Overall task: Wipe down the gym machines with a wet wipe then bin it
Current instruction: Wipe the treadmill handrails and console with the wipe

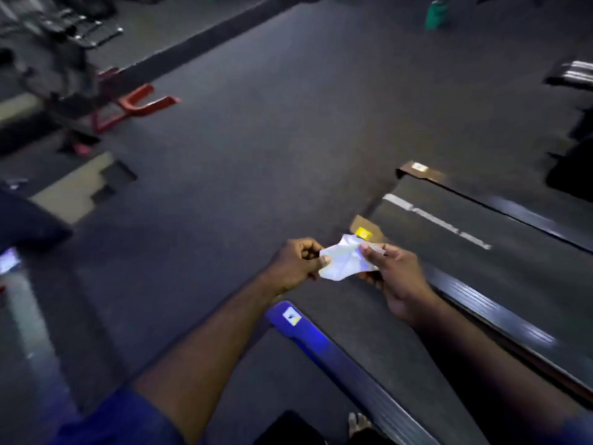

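Note:
A crumpled white wet wipe (pixel 345 260) is stretched between both my hands at mid frame. My left hand (pixel 296 264) pinches its left edge with thumb and curled fingers. My right hand (pixel 396 274) pinches its right side between thumb and forefinger. Below and to the right lie the rear ends of two treadmills: a near one with a blue side rail (pixel 324 345) and a farther one with a dark belt (pixel 481 252). The picture is dim and blurred by motion.
Dark rubber floor (pixel 272 139) fills the middle. A red-framed machine (pixel 128 104) stands at the upper left and a green container (pixel 436 14) at the far top right. Another machine's dark base (pixel 29 226) sits at the left edge. My bare foot (pixel 359 423) shows at the bottom.

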### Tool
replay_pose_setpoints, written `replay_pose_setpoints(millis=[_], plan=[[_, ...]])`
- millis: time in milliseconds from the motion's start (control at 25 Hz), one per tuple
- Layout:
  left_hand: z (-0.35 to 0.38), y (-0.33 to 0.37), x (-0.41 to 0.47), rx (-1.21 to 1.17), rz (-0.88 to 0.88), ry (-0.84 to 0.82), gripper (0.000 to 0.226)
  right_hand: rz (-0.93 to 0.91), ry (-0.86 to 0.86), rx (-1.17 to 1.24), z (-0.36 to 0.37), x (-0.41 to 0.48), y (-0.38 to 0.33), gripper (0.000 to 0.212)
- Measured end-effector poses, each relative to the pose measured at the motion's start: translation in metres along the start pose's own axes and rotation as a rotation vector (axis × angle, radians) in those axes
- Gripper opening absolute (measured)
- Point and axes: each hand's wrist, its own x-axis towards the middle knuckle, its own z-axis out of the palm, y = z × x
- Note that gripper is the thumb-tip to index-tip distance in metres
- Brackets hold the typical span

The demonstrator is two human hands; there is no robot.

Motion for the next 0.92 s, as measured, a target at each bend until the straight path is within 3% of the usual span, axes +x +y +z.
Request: replay_pose_setpoints(millis=[160,400,520,600,680,760,920], plan=[[-0.096,-0.026,-0.005,-0.107,-0.109,0.195,0.004,0.066,-0.178,-0.114,0.102,0.057,0.004,0.017],[-0.223,-0.067,0.040,-0.151,-0.062,0.279,0.004,0.054,-0.337,-0.281,0.243,0.138,0.013,0.021],[-0.298,-0.086,0.074,-0.171,-0.067,0.303,0.012,0.021,-0.221,-0.267,0.308,0.179,0.014,0.011],[-0.341,-0.092,0.103,-0.195,-0.056,0.301,0.012,-0.162,-0.029,-0.367,0.341,0.207,0.020,0.009],[-0.367,-0.091,0.130,-0.248,-0.060,0.335,0.003,-0.271,0.049,-0.463,0.366,0.225,0.018,0.005],[-0.383,-0.085,0.163,-0.292,-0.069,0.290,0.013,-0.202,-0.012,-0.374,0.387,0.246,0.012,0.004],[-0.402,-0.073,0.248,-0.290,-0.085,0.038,0.027,-0.086,0.009,-0.164,0.400,0.313,-0.013,0.025]])
